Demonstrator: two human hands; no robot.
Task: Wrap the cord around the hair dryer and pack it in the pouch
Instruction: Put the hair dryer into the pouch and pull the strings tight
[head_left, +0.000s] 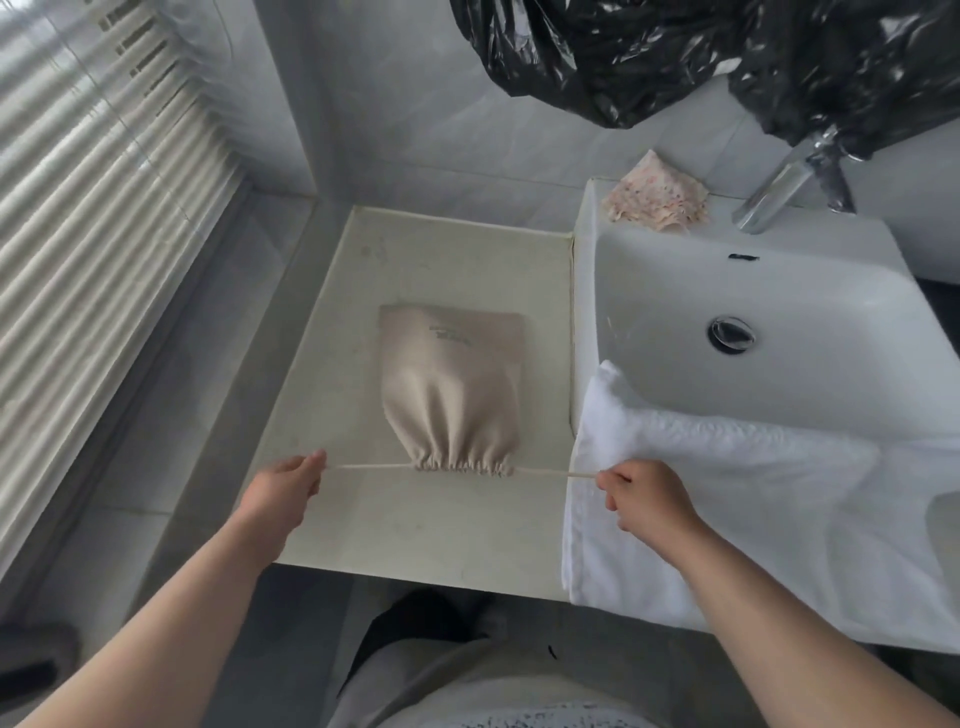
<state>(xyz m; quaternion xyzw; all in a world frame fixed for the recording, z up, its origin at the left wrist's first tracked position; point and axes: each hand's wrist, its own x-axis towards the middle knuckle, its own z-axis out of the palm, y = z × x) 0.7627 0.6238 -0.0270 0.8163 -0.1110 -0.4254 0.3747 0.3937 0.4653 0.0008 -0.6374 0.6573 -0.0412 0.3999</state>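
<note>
A beige cloth pouch (451, 384) lies on the pale counter (363, 322), bulging, its mouth gathered tight toward me. The hair dryer is not visible; whatever fills the pouch is hidden by the fabric. A drawstring (371, 466) runs taut out of both sides of the mouth. My left hand (283, 493) pinches the left end of the string. My right hand (641, 499) pinches the right end, over the edge of the towel.
A white sink (779, 291) with a chrome tap (789, 182) stands to the right, a white towel (753, 493) draped over its front rim. A pink patterned cloth (657, 200) lies at the sink's back corner. A black plastic bag (675, 52) hangs above. Window blinds (93, 218) fill the left.
</note>
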